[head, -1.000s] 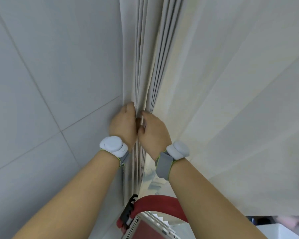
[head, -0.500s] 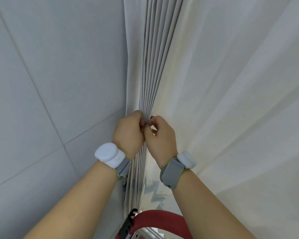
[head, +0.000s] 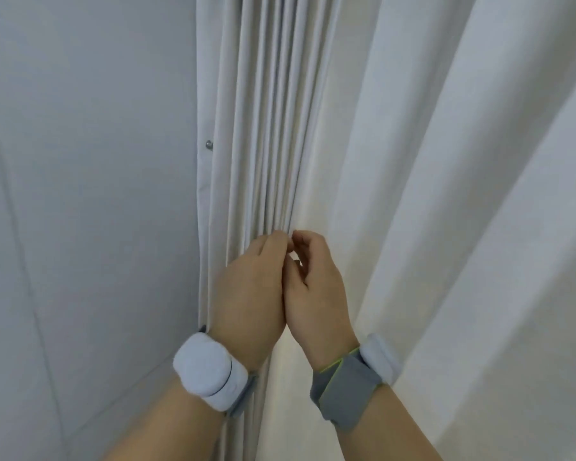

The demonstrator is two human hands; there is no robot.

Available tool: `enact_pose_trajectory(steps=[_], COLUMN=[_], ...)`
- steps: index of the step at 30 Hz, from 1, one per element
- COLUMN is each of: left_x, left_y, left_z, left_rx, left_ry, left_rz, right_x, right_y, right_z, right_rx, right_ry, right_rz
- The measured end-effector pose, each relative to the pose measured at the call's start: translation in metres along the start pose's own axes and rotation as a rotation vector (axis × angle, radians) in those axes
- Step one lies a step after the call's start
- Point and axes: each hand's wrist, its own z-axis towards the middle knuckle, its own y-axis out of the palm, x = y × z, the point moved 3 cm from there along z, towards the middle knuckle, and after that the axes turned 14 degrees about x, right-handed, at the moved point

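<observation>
The curtain (head: 273, 128) hangs in the corner of the room, right beside a pale grey wall (head: 97, 161) on the left. Its fabric is off-white. Next to the wall it is gathered into a tight run of narrow upright pleats; to the right it spreads into broad, loose folds that fill the rest of the view.

Both hands are raised to the gathered pleats, side by side and touching each other along their inner edges. The left hand (head: 250, 287) shows its back to the camera. Its fingers (head: 273, 239) are curled forward into the pleats and grip the bunch, with the tips hidden behind the knuckles. The right hand (head: 313, 287) is just beside it, turned a little inward. Its fingers (head: 308, 239) are bent, and the forefinger and thumb come together in a pinch on the edge of the pleat that lies where the tight folds meet the loose cloth. How much fabric sits inside that pinch is too small to tell.

Each wrist carries a grey strap with a white rounded unit: the left unit (head: 207, 372) sits on the back of the wrist, facing the camera, and the right unit (head: 379, 357) sits on the outer side, against the loose folds, with its strap (head: 346, 387) showing a thin green edge.

A small metal stud (head: 209, 144) shows at the curtain's left hem, well above the hands. Faint panel seams cross the wall.
</observation>
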Motion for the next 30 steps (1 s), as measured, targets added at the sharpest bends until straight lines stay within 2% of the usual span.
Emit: enact_pose_trajectory(steps=[6, 7, 13, 18, 25, 30], left_x=[0.049, 0.052, 0.102, 0.130, 0.151, 0.177], left_y=[-0.010, -0.011, -0.026, -0.042, -0.056, -0.069], left_z=[0.069, 0.072, 0.151, 0.194, 0.234, 0.242], left_rx=[0.133, 0.145, 0.359, 0.455, 0.458, 0.485], left_ry=[0.202, 0.215, 0.450, 0.520, 0.532, 0.580], left_rz=[-0.045, -0.032, 0.000, 0.026, 0.105, 0.034], right_x=[-0.064, -0.065, -0.134, -0.181, -0.232, -0.259], right_y=[-0.037, -0.040, -0.081, -0.104, -0.127, -0.146], right_z=[0.048, 0.050, 0.103, 0.135, 0.157, 0.157], right_rx=[0.003, -0.017, 0.033, 0.137, 0.206, 0.245], right_ry=[-0.180, -0.166, -0.323, -0.463, -0.671, -0.797], right_rz=[-0.081, -0.105, -0.152, -0.212, -0.336, -0.395])
